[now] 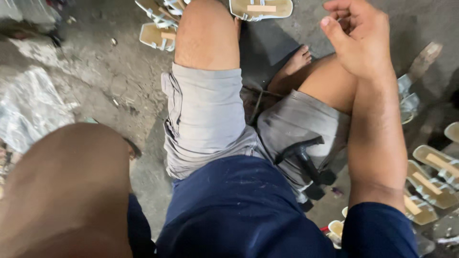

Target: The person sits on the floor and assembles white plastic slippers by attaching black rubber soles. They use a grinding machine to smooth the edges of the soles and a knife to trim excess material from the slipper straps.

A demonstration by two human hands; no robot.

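Closest to the lens, our left forearm [67, 191] is filling the lower left corner as a blurred mass; the left hand is lying outside the frame, so we cannot tell its state. Our dark blue shirt [239, 210] is covering the bottom middle. Beyond it, our grey shorts [205, 119] are spreading over both thighs, and a black tool [306, 160] is resting on the right thigh. Our right hand [358, 38] is hovering above the right knee, fingers curled loosely inward, and we cannot tell whether anything is held inside. To the right, a row of pale sandals [430, 179] with silver straps is crowding the floor edge, leaving little room there. On the left, bare concrete floor [119, 86] is staying open, with crumpled plastic sheet [28, 105] beside it. Farthest, more sandals [260, 8] are lying past our left knee.
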